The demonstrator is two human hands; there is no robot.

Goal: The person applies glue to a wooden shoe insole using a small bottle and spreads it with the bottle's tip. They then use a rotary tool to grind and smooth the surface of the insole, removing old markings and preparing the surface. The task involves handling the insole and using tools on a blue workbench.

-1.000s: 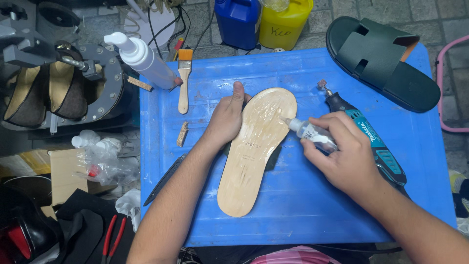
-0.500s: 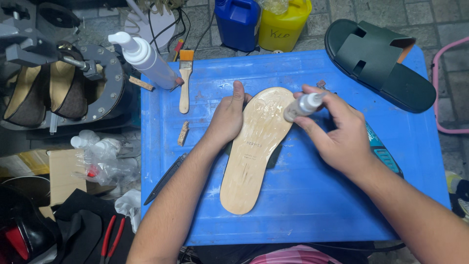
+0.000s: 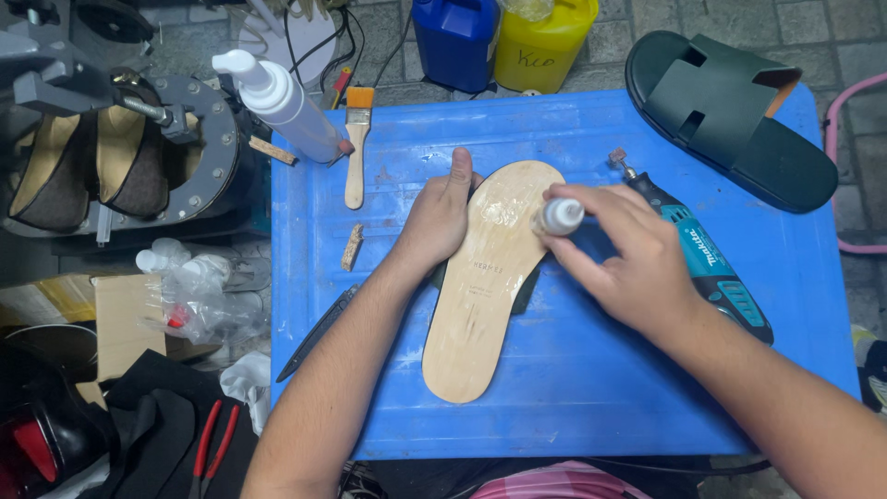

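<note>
Your right hand (image 3: pixel 628 263) having shifted its small glue bottle (image 3: pixel 560 215) onto the tan insole (image 3: pixel 490 277), gripping it, your left hand (image 3: pixel 439 217) pressing flat, ungripping, on the insole's edge

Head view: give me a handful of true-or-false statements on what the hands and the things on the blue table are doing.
1. The left hand presses on the tan insole. True.
2. The right hand holds the paintbrush. False: it holds a small bottle, tip at the insole; the brush lies untouched.
3. The rotary tool lies on the table. True.
4. The green sandal is under the left hand. False: it sits at the table's far right corner.
</note>
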